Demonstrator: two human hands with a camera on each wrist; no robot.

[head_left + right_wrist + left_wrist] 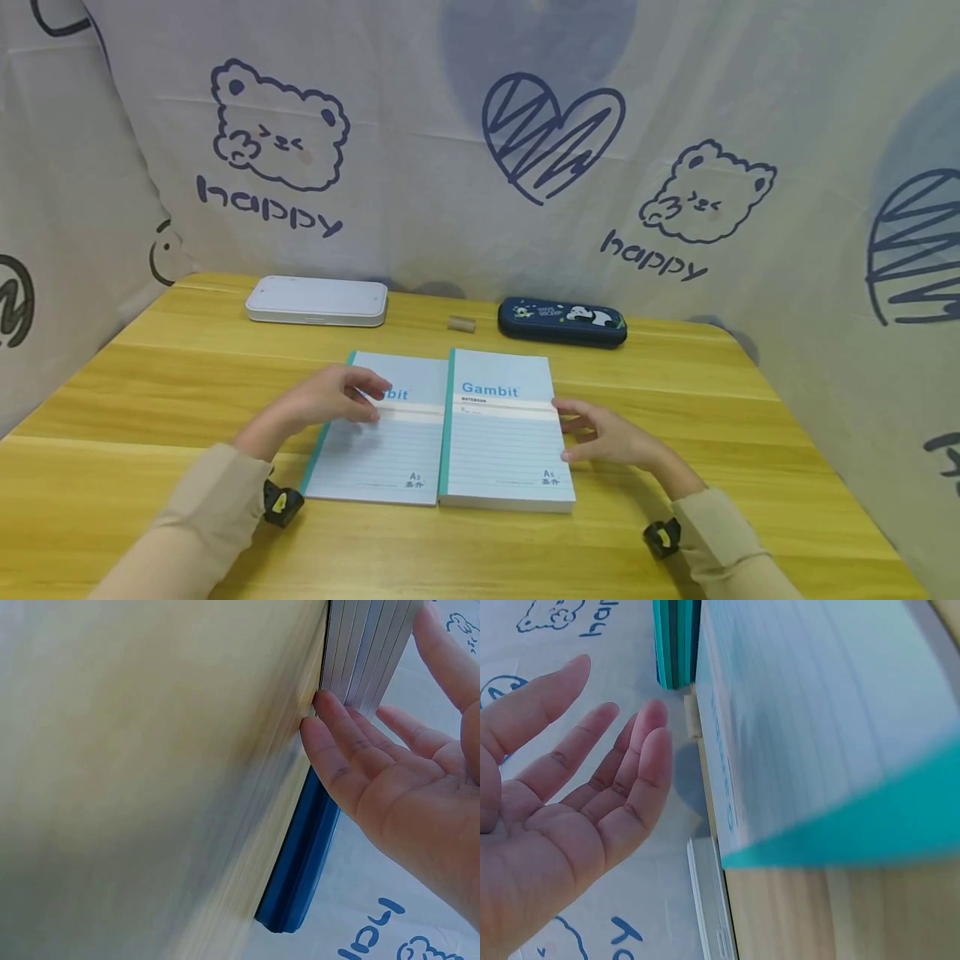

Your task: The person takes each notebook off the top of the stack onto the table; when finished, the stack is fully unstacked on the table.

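Observation:
Two piles of Gambit notebooks lie side by side on the table. The left one, a thin notebook (375, 467), looks single in the head view. To its right is a thicker stack of notebooks (502, 450); several page edges (356, 656) show in the right wrist view, and teal spines (676, 645) in the left wrist view. My left hand (333, 397) hovers over the thin notebook, fingers loosely bent and holding nothing. Beside the stack's right edge is my right hand (611, 435), its extended fingers at the side of the notebooks; whether they press cannot be told.
Along the back of the wooden table (675, 375) lie a white case (317, 300), a small brown cylinder (461, 323) and a dark blue panda pencil case (562, 322). A printed cloth (420, 150) hangs behind and at the sides.

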